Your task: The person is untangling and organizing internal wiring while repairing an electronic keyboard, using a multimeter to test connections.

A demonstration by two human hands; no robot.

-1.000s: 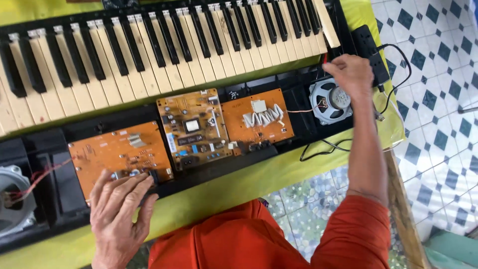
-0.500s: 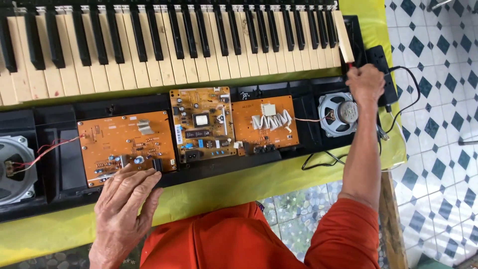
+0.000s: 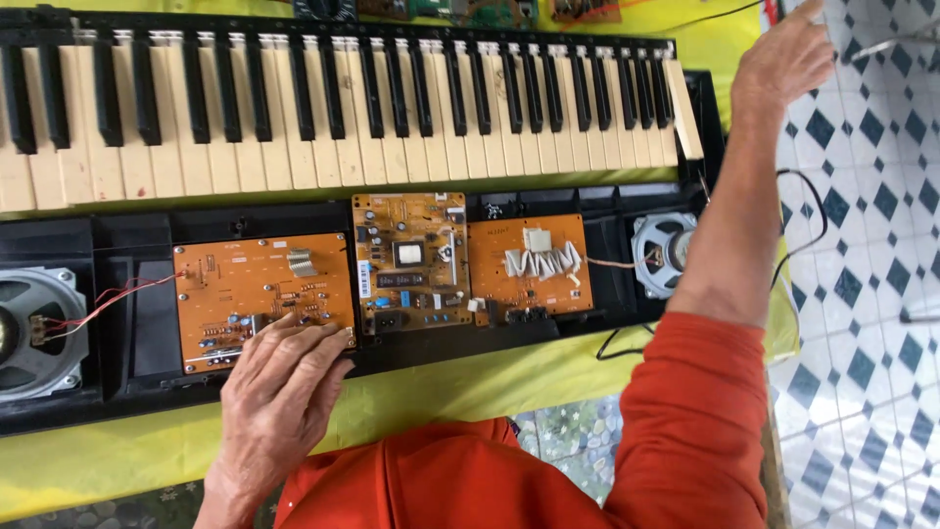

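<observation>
- Yellow cloth [image 3: 460, 387] covers the table under an opened keyboard [image 3: 343, 108], beside a blue-and-white tiled floor [image 3: 862, 294].
- Left hand [image 3: 279, 392] lies flat, fingers spread and grasping nothing, on the lower edge of the left board [image 3: 259, 289], which sits in the black case [image 3: 127, 323] below the keys.
- Middle board [image 3: 409, 263] and right board [image 3: 529, 264] sit just beside it in the same row.
- Right hand [image 3: 783, 59] hangs open and empty past the keyboard's right end, its orange sleeve [image 3: 695, 421] crossing the cloth.
- Small speaker [image 3: 663, 253] sits near that forearm; a large speaker [image 3: 34, 333] with red wires fills the far left.
</observation>
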